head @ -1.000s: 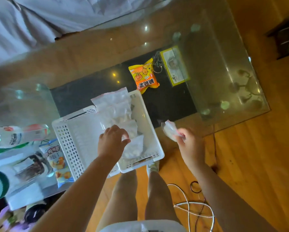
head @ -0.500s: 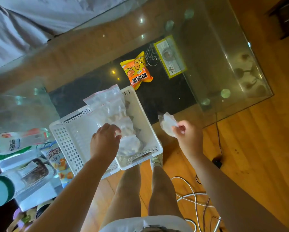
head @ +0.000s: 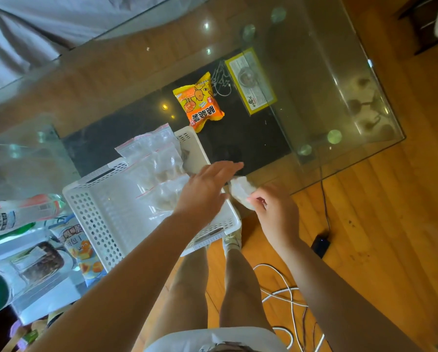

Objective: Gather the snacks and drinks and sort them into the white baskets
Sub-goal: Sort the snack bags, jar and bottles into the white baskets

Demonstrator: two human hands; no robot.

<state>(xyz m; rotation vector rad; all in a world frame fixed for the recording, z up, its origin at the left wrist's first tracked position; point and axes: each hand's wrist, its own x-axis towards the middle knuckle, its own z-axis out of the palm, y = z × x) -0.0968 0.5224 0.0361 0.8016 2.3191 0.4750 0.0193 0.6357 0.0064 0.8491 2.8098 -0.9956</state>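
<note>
Crinkly clear film, light and slippery, makes up the small packet (head: 241,190) that the right hand (head: 276,212) pinches by one edge just beside the white basket (head: 96,214), while the left hand (head: 205,189) reaches across with straight fingers, its grip holding nothing.

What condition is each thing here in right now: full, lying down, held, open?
White perforated plastic basket: on the glass table, holding clear zip bags.
Clear zip bags: sealed, piled in basket.
Orange snack packet: lying flat, unopened.
Small clear bag: pinched by right hand.
Left hand: open, fingers extended.
</note>
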